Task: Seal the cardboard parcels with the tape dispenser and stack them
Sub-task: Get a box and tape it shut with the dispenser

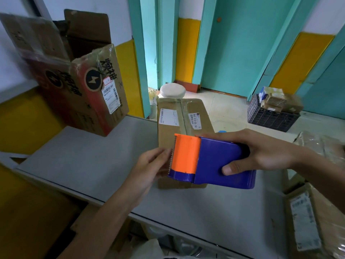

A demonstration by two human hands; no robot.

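- My right hand (265, 152) grips the blue-and-orange tape dispenser (214, 161), thumb across its side and fingers curled round its far edge, just above the near end of the cardboard parcel (166, 135).
- My left hand (149, 163) sits at the parcel's near left corner, fingers against the dispenser's toothed edge; whether they pinch a tape end, I cannot tell.
- The parcel lies flat on the grey table (93, 157), with tape showing along its centre seam.
- The step in hand looks like freeing the tape end.
- Next calls for sticking that end to the parcel's near edge, then drawing the dispenser straight along the seam.
- An open box (89, 94) stands behind the parcel, to its left.
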